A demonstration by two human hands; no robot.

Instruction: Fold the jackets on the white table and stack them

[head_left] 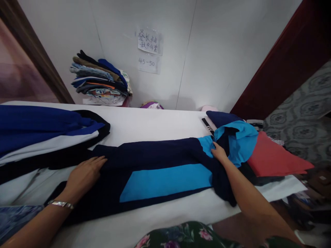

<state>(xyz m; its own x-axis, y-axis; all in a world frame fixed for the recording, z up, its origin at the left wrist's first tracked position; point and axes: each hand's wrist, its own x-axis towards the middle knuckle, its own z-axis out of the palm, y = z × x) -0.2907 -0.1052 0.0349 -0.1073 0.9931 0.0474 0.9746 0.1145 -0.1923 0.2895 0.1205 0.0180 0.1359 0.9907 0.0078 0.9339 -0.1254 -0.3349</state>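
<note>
The navy garment (157,155) lies stretched sideways across the white tabletop (152,124), body fairly flat, a long bright-blue panel (168,182) facing up along its near side, more blue at the right end, dark cloth folding loosely there.

The single view looked from the person's head, forward and down across the table (155,120) to the wall (212,62) behind it. It sat near enough that the person's shirt (186,236) showed at the bottom edge, while the left hand (83,176), right hand (219,152) and garment (167,181) lay at middle range, seen from above.
</note>
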